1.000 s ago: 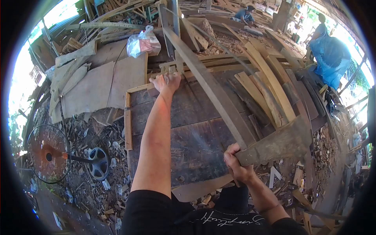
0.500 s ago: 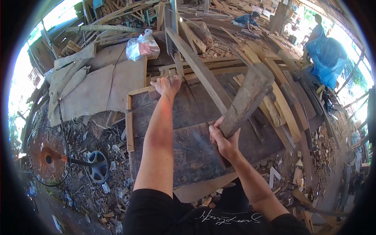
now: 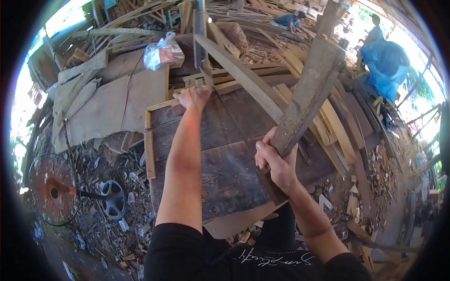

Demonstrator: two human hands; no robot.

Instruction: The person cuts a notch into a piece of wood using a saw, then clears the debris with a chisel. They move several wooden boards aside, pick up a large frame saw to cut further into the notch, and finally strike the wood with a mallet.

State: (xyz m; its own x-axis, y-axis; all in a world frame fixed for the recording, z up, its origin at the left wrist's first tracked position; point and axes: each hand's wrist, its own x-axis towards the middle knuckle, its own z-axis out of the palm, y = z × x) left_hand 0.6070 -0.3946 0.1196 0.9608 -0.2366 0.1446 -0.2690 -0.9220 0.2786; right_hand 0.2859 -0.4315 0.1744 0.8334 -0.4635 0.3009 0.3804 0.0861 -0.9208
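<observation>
The right hand (image 3: 276, 161) is clenching a raised chopping blade (image 3: 307, 96); the left hand (image 3: 193, 97) is gripping the long plank (image 3: 243, 77) on the dark workbench (image 3: 220, 154) — mid-hewing, seemingly. The downstroke needs aim, clear of fingers.

The broad blade (image 3: 307, 93) is dull, rough grey metal; the bench top (image 3: 225, 154) dark, worn matt wood; the bag (image 3: 163, 52) glossy plastic.

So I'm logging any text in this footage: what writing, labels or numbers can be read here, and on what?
White cursive script on the black shirt: seen upside down, too stylised and distorted to read for certain.
Clear plastic bag with something pink inside: any print too small to read.
No other words, numbers or signs show.
</observation>
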